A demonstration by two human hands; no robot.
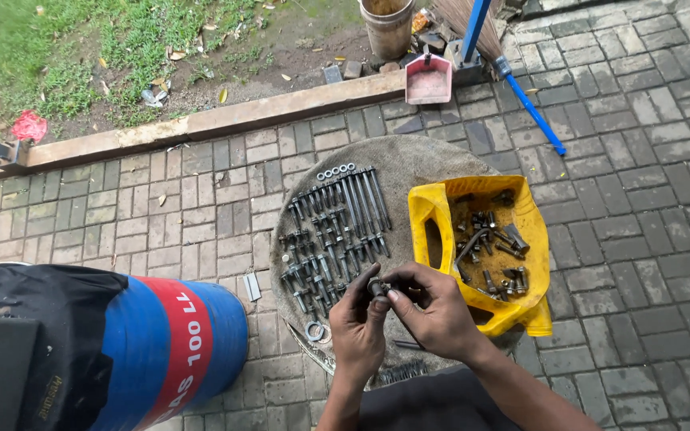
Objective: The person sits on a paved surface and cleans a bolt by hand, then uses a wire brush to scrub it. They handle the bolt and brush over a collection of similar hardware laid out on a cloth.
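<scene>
My left hand (pixel 357 326) and my right hand (pixel 431 307) meet over the near edge of a round grey tabletop (pixel 417 164). Both pinch one small dark bolt with a nut (pixel 377 288) between their fingertips. Just beyond the hands, rows of dark bolts (pixel 335 231) lie sorted side by side on the tabletop, with a line of small washers (pixel 335 171) at their far end. To the right sits a cut-open yellow plastic container (pixel 431 209) holding several loose rusty bolts and nuts (pixel 493 247).
A blue drum with a red band (pixel 173 343) lies at the lower left, draped with black cloth. Grey paving bricks surround the table. Farther off are a pink dustpan (pixel 428 79), a blue-handled broom (pixel 525 96), a bucket (pixel 387 25) and a grass strip.
</scene>
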